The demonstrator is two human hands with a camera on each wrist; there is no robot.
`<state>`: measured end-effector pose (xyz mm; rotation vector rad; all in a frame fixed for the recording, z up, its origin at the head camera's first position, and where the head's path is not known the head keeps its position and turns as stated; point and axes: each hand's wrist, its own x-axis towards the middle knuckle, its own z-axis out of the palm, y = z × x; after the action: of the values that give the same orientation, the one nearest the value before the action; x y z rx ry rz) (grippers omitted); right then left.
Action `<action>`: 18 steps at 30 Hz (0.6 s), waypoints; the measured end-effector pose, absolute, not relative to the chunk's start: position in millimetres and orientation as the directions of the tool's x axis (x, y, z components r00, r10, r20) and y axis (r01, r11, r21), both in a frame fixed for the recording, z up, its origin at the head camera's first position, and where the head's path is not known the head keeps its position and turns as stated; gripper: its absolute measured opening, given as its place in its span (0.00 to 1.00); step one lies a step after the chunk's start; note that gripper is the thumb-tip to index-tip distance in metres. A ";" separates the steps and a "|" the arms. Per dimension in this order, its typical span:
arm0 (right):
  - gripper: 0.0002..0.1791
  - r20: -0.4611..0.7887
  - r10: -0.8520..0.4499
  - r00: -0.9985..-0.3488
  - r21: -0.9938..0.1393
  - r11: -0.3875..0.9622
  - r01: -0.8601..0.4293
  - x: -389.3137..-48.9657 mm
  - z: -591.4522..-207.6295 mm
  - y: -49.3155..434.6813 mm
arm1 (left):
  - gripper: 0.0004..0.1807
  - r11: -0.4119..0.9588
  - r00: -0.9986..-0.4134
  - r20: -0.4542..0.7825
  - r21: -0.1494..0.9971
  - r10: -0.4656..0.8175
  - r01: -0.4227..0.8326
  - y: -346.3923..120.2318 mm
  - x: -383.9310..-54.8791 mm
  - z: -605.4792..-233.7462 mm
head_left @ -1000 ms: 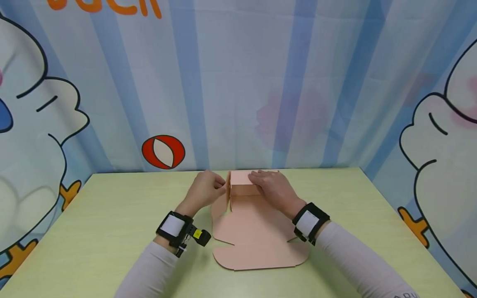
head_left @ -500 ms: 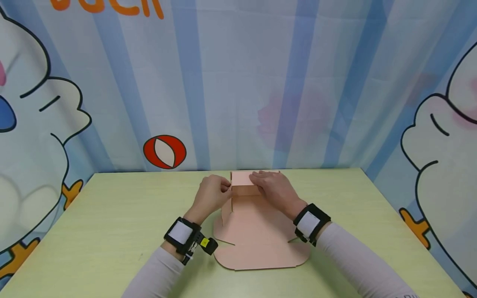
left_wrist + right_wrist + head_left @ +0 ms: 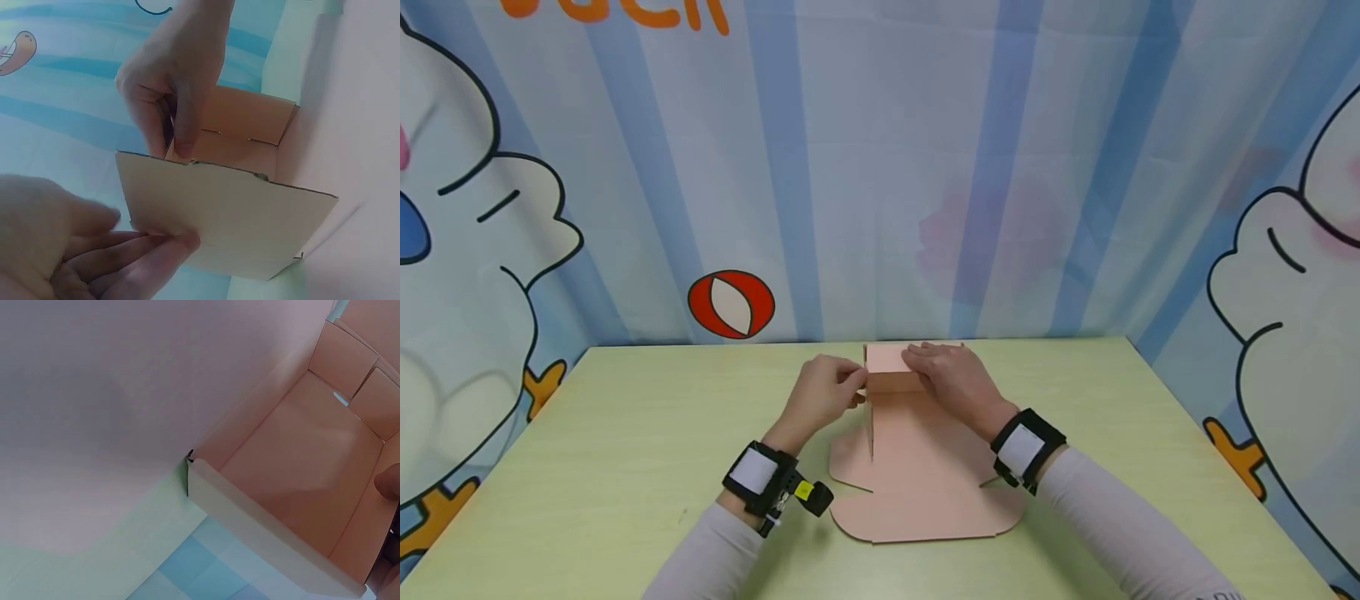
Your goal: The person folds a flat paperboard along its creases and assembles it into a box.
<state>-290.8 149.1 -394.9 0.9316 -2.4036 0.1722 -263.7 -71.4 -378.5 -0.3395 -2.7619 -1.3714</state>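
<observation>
Some of your pink box [image 3: 925,454] stands on the surface [image 3: 662,400]: left hand [image 3: 820,392] touching its side [image 3: 228,200], fingers nearly straight, right hand [image 3: 958,381] pinching its wall [image 3: 365,528], while the flat near part [image 3: 927,515] seems left to fold.

Over the table [image 3: 625,408], a hand could pass outside either forearm, or between the wrists above the near flap [image 3: 925,518]. The left hand [image 3: 824,390] and upright side panel [image 3: 219,200] obstruct the cardboard box [image 3: 917,450] on the left; the right hand [image 3: 958,382] blocks its far right, and the curtain [image 3: 880,167] stands behind.
</observation>
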 end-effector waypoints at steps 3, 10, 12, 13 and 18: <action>0.17 0.535 -0.582 -0.612 0.077 0.755 -0.652 -290.5 -395.0 148.6 | 0.11 0.549 -0.982 0.079 0.820 0.169 0.160 -72.6 -264.3 -379.1; 0.16 0.538 -0.583 -0.609 0.073 0.752 -0.655 -290.7 -394.9 148.9 | 0.18 0.592 -0.980 0.077 0.788 0.183 0.172 -75.0 -265.4 -380.5; 0.16 0.540 -0.585 -0.606 0.074 0.749 -0.658 -291.0 -394.7 149.0 | 0.19 0.593 -0.978 0.094 0.783 0.188 0.189 -75.5 -265.2 -380.0; 0.16 0.541 -0.585 -0.604 0.073 0.748 -0.660 -291.1 -394.8 148.9 | 0.19 0.594 -0.977 0.100 0.781 0.186 0.193 -75.7 -265.1 -379.7; 0.16 0.545 -0.586 -0.600 0.075 0.747 -0.661 -291.8 -395.3 148.6 | 0.18 0.601 -0.976 0.145 0.770 0.162 0.214 -74.3 -265.8 -380.3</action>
<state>-291.8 148.6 -395.3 0.9369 -2.3918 0.1802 -265.8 -74.3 -380.3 -0.3236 -2.7569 -1.3381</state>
